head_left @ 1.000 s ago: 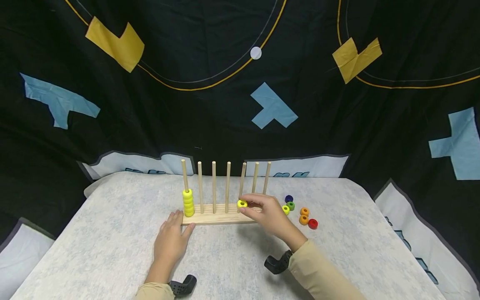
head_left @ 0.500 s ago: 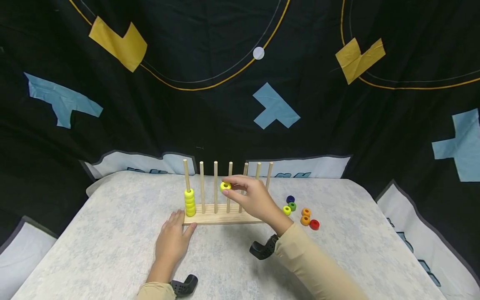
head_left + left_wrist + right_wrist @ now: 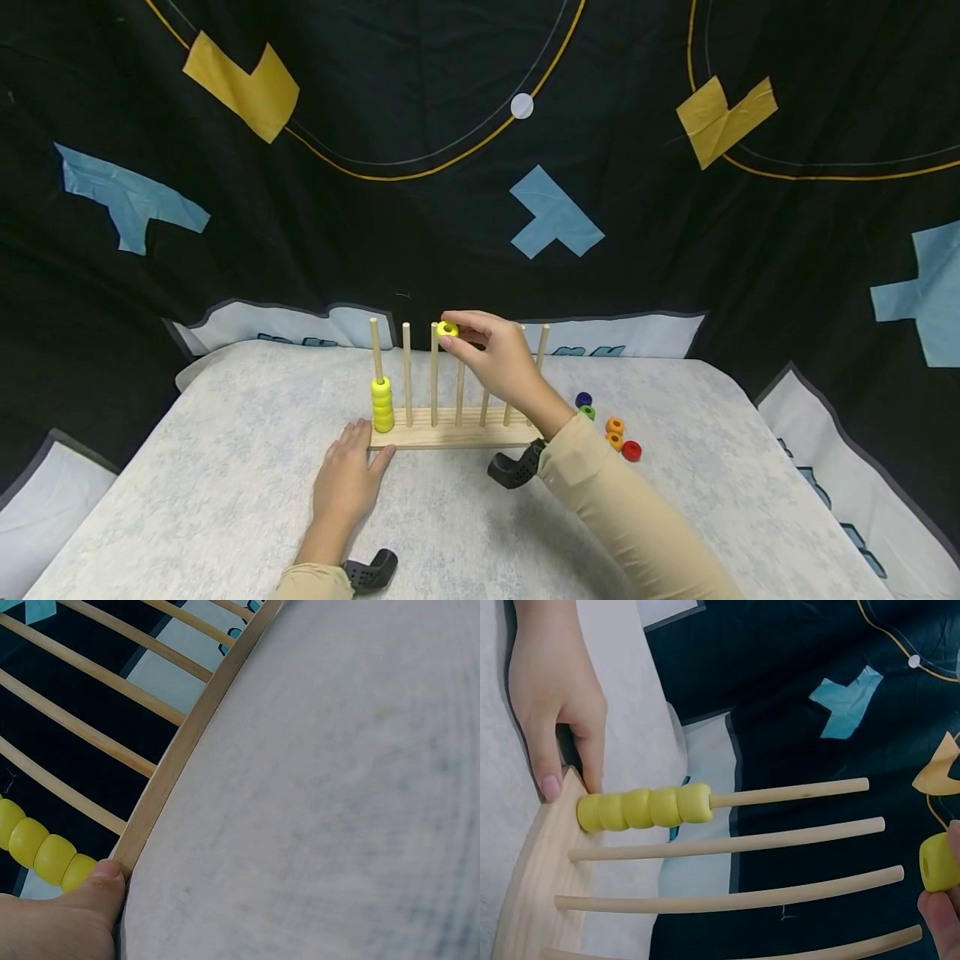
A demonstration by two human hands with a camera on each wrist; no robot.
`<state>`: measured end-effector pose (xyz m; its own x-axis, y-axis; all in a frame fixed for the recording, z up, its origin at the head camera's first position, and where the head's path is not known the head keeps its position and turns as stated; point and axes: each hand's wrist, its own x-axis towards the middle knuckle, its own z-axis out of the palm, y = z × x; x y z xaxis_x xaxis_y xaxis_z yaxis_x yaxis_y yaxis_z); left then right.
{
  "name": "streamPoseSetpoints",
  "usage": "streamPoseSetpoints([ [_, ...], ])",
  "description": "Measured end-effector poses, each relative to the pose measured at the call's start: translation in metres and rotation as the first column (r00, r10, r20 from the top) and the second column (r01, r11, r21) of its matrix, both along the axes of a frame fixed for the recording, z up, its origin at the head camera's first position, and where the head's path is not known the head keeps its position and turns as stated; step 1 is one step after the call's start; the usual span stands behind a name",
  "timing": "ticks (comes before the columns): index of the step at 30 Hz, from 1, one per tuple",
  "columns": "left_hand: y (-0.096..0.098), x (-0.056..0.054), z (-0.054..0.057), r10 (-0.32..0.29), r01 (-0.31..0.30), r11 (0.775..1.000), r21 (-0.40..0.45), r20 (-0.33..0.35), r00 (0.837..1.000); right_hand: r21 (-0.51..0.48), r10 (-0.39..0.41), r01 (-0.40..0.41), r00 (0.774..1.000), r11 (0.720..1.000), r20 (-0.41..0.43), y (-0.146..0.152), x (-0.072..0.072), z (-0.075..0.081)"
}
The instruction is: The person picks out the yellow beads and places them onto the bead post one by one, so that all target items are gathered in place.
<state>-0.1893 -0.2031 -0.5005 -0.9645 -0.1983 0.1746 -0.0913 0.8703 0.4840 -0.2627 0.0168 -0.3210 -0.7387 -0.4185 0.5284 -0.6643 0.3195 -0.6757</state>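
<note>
The lifted yellow bead (image 3: 939, 862) is pinched between the thumb and fingertips of the right hand (image 3: 498, 354). It is held up near the top of the third peg (image 3: 434, 375) from the left, with a small gap seen between bead and peg tip in the right wrist view; the bead is rounded and glossy, and its central hole can be seen. The left hand (image 3: 347, 483) is laid at the left end of the wooden base (image 3: 472, 435), its fingers extended and its thumb spread to touch the near edge. The base is set flat on the pale surface (image 3: 225, 467), and its row of pegs is held upright. Five beads are threaded in the yellow stack (image 3: 382, 406) on the leftmost peg, touching one another. Loose blue, green, orange and red beads are scattered on the right, beyond the base.
</note>
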Motion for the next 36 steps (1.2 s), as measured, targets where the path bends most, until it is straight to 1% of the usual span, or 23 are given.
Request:
streamPoseSetpoints([
  [5,0.000,0.000,0.000,0.000,0.000,1.000,0.007,-0.003,1.000,-0.006,-0.018,0.018,1.000,1.000,0.001,-0.003,-0.006,0.004],
  [11,0.000,0.001,0.000,0.003,-0.003,1.000,0.010,0.001,1.000,0.011,-0.051,0.051,0.999,0.999,0.018,-0.010,-0.013,0.007],
  [19,0.000,0.000,0.001,0.004,-0.004,1.000,0.009,0.005,1.000,0.021,-0.012,0.011,1.000,1.000,0.018,-0.026,-0.020,0.009],
  [24,0.001,0.000,0.001,0.006,-0.007,1.000,0.007,0.009,1.000,0.035,-0.013,0.011,0.999,0.999,0.045,-0.037,-0.020,0.012],
  [31,0.001,0.001,0.001,0.009,-0.009,1.000,0.004,-0.005,1.000,0.041,0.004,-0.005,1.000,0.999,0.031,-0.053,-0.018,0.017],
  [36,0.001,0.000,0.000,0.014,-0.014,1.000,0.010,-0.011,1.000,0.050,0.024,-0.026,0.999,0.998,0.034,-0.064,-0.013,0.018],
])
